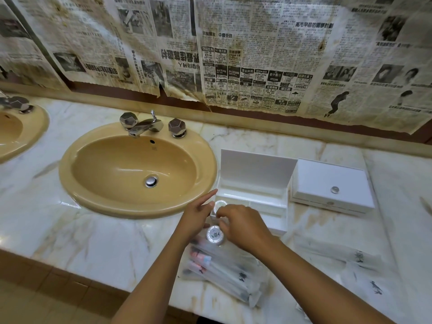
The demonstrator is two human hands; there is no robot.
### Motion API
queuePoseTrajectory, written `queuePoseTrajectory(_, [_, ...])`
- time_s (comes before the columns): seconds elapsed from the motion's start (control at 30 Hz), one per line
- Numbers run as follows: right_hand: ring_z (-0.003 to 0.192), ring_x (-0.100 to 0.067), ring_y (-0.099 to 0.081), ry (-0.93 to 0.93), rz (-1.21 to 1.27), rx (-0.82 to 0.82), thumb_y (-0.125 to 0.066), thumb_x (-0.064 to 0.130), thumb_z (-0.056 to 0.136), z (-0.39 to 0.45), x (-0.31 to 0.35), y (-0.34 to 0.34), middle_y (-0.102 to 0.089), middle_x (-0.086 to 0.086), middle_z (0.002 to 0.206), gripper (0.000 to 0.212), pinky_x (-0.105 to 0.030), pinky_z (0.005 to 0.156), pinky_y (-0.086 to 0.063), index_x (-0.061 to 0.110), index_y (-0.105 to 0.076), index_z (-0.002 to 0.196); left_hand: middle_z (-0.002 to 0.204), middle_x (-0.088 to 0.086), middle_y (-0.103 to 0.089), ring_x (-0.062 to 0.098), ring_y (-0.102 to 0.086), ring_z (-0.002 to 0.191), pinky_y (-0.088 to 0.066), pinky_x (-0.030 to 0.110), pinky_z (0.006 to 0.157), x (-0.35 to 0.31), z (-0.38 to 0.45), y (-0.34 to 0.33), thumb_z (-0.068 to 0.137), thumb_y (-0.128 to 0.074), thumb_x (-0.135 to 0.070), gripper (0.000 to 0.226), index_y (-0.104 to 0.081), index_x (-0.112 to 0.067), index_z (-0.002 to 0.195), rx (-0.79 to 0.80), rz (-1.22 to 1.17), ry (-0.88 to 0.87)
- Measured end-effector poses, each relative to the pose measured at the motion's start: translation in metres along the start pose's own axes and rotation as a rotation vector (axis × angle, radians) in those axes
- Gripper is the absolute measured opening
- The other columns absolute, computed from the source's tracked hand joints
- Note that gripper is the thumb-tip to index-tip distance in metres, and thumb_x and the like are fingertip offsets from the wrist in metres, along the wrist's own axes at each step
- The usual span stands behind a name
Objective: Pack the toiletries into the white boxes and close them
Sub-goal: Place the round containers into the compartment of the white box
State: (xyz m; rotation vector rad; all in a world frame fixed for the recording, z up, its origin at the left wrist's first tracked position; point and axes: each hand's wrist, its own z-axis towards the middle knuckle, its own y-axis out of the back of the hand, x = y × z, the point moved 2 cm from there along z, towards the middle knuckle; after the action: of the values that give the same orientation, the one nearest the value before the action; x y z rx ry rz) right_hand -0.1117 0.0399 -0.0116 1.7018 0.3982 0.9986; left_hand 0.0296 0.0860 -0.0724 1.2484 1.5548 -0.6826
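An open white box point(264, 208) with its lid upright stands on the marble counter, right of the sink. A second white box point(332, 187) with a round knob sits closed further right. My right hand point(243, 224) pinches a small round clear item point(219, 205) at the open box's front left corner. My left hand point(196, 215) is beside it, index finger stretched out, fingers touching the same item. Under my right hand a second round container point(215, 235) with a printed lid rests on a pile of clear toiletry packets point(224, 270).
A tan sink point(138, 169) with a chrome tap point(146, 126) lies left of the boxes. More flat white packets point(339, 253) lie on the counter point(93, 239) at the right. Newspaper covers the wall behind. The counter's front edge runs close below the packets.
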Motion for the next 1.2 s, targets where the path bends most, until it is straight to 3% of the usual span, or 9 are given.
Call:
queuePoseTrajectory(0.1, [0.089, -0.025, -0.062, 0.091, 0.039, 0.135, -0.05, 0.02, 0.089, -0.003, 0.008, -0.013, -0.069, 0.002, 0.103, 0.028, -0.032, 0.071, -0.045, 0.029, -0.065, 0.111, 0.067, 0.004, -0.034, 0.011, -0.039, 0.062, -0.05, 0.018, 0.053, -0.005, -0.003, 0.0, 0.099, -0.05, -0.018, 0.036, -0.06, -0.04, 0.126, -0.014, -0.029, -0.029])
queuePoseTrajectory(0.17, [0.092, -0.025, -0.062, 0.126, 0.023, 0.213, -0.05, 0.014, 0.088, -0.003, 0.009, -0.023, -0.067, 0.003, 0.111, 0.029, -0.034, 0.072, -0.048, 0.025, -0.064, 0.111, 0.064, -0.001, -0.029, 0.008, -0.032, 0.056, -0.043, 0.015, 0.047, -0.007, -0.004, 0.0, 0.1, -0.049, -0.018, 0.035, -0.059, -0.035, 0.129, -0.026, -0.017, -0.034])
queuePoseTrajectory(0.33, [0.093, -0.029, -0.06, 0.155, -0.046, 0.289, -0.048, 0.0, 0.082, 0.002, 0.007, -0.033, -0.059, 0.002, 0.116, 0.034, -0.036, 0.068, -0.046, 0.017, -0.061, 0.109, 0.066, 0.001, -0.026, 0.009, -0.03, 0.056, -0.045, 0.017, 0.052, -0.007, -0.004, 0.001, 0.1, -0.05, -0.021, 0.036, -0.057, -0.035, 0.131, -0.018, -0.001, -0.026])
queuePoseTrajectory(0.47, [0.09, -0.029, -0.06, 0.168, -0.063, 0.3, -0.047, 0.0, 0.081, 0.005, 0.004, -0.035, -0.06, 0.003, 0.115, 0.037, -0.036, 0.066, -0.045, 0.019, -0.061, 0.109, 0.062, 0.0, -0.04, 0.001, -0.043, 0.053, -0.048, 0.017, 0.057, -0.009, -0.005, 0.001, 0.1, -0.049, -0.019, 0.035, -0.058, -0.034, 0.13, -0.011, -0.011, -0.024])
queuePoseTrajectory(0.7, [0.086, -0.03, -0.06, 0.159, -0.074, 0.267, -0.048, 0.001, 0.082, 0.005, 0.005, -0.037, -0.061, 0.001, 0.108, 0.035, -0.036, 0.065, -0.046, 0.019, -0.06, 0.109, 0.061, -0.01, -0.04, 0.001, -0.039, 0.052, -0.048, 0.018, 0.057, -0.008, -0.004, 0.001, 0.1, -0.05, -0.019, 0.035, -0.058, -0.033, 0.131, -0.013, -0.014, -0.038])
queuePoseTrajectory(0.8, [0.085, -0.028, -0.06, 0.144, -0.065, 0.254, -0.049, 0.005, 0.082, 0.002, 0.007, -0.031, -0.062, 0.001, 0.104, 0.025, -0.035, 0.066, -0.046, 0.017, -0.061, 0.1, 0.066, 0.001, -0.03, 0.005, -0.034, 0.054, -0.049, 0.018, 0.057, -0.007, -0.004, 0.001, 0.1, -0.049, -0.018, 0.036, -0.058, -0.036, 0.13, -0.001, -0.022, -0.034])
queuePoseTrajectory(0.9, [0.085, -0.024, -0.061, 0.122, -0.041, 0.198, -0.056, 0.016, 0.082, -0.005, 0.008, -0.016, -0.065, 0.004, 0.099, 0.014, -0.032, 0.067, -0.044, 0.02, -0.06, 0.096, 0.071, 0.005, -0.03, 0.007, -0.037, 0.058, -0.058, 0.03, 0.066, -0.004, -0.002, 0.001, 0.099, -0.049, -0.02, 0.038, -0.059, -0.042, 0.127, 0.01, -0.021, -0.029])
queuePoseTrajectory(1.03, [0.091, -0.02, -0.06, 0.057, -0.001, 0.06, -0.058, 0.034, 0.085, -0.013, 0.002, 0.012, -0.065, 0.007, 0.105, 0.018, -0.031, 0.074, -0.047, 0.027, -0.062, 0.102, 0.08, 0.008, -0.047, 0.015, -0.052, 0.078, -0.058, 0.044, 0.084, 0.002, 0.002, 0.001, 0.098, -0.049, -0.024, 0.039, -0.058, -0.055, 0.12, 0.027, 0.012, -0.01])
queuePoseTrajectory(1.2, [0.097, -0.018, -0.06, -0.149, -0.027, -0.042, -0.059, 0.04, 0.087, -0.004, -0.031, 0.022, -0.062, 0.007, 0.108, 0.024, -0.03, 0.077, -0.045, 0.027, -0.063, 0.107, 0.075, 0.006, -0.035, 0.009, -0.043, 0.068, -0.056, 0.032, 0.076, 0.001, -0.001, 0.0, 0.099, -0.049, -0.025, 0.037, -0.057, -0.05, 0.124, -0.008, 0.022, -0.011])
